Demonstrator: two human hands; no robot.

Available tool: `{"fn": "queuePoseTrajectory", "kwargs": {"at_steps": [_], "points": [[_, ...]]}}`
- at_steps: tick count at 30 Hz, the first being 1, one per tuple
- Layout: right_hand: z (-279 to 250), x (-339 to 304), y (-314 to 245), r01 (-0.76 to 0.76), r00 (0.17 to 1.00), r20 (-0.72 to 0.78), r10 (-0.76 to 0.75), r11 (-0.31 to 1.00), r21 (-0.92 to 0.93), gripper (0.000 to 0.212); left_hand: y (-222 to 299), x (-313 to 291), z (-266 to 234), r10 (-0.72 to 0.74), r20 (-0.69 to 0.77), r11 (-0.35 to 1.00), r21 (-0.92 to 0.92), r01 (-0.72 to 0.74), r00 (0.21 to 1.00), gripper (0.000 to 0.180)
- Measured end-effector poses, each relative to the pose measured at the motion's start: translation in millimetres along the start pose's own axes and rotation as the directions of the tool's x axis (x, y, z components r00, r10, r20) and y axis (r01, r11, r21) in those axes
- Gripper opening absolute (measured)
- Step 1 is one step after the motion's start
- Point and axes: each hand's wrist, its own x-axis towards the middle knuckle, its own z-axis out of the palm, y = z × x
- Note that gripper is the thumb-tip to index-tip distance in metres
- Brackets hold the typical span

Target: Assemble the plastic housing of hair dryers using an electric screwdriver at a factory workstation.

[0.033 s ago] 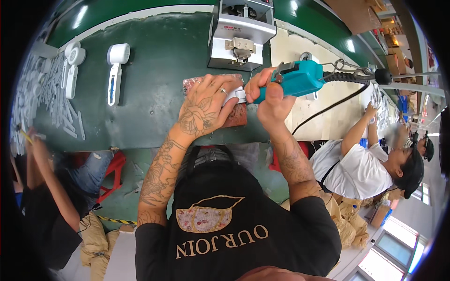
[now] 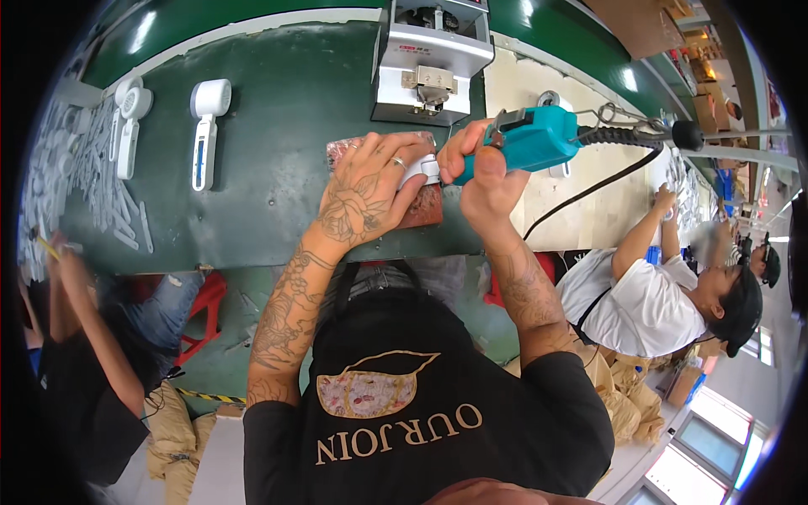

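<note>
My left hand [image 2: 366,181] is closed over a white plastic hand shower [image 2: 423,171], pinning it to a reddish, worn pad [image 2: 421,215] on the bench. Most of the hand shower is hidden under my palm; one white end shows past the fingers. My right hand [image 2: 488,181] grips a teal electric screwdriver [image 2: 539,139], which lies nearly level with its nose pointing left. That nose meets the white end, though my fingers cover the exact contact. A coiled hose and a black cord run from the screwdriver's rear to the right.
Beyond my hands stands a grey screw feeder [image 2: 429,59]. Another hand shower [image 2: 204,139] lies at left, near a heap of white handles [image 2: 93,160]. A co-worker in white [image 2: 640,295] sits at right, another in black [image 2: 93,396] at left. A thin board [image 2: 581,198] covers the right bench.
</note>
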Motion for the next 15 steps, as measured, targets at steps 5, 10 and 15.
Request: {"fn": "queuePoseTrajectory", "kwargs": {"at_steps": [5,10,15], "points": [[2,-1,11,0.022,0.994,-0.104,-0.016,0.998,0.057,0.046,-1,1,-2,0.016,-0.054,1.0,-0.005,-0.017,0.998,0.036],[-3,-13,-4,-0.115,0.975,-0.189,0.115,0.993,0.014,0.057,-5,-12,6,0.22,-0.122,0.97,0.134,-0.204,0.968,0.038],[-1,-43,-58,0.022,0.987,-0.161,0.0,0.991,0.134,0.065,-15,-60,-20,0.044,-0.308,0.994,0.106,-0.012,0.95,0.035]]}}
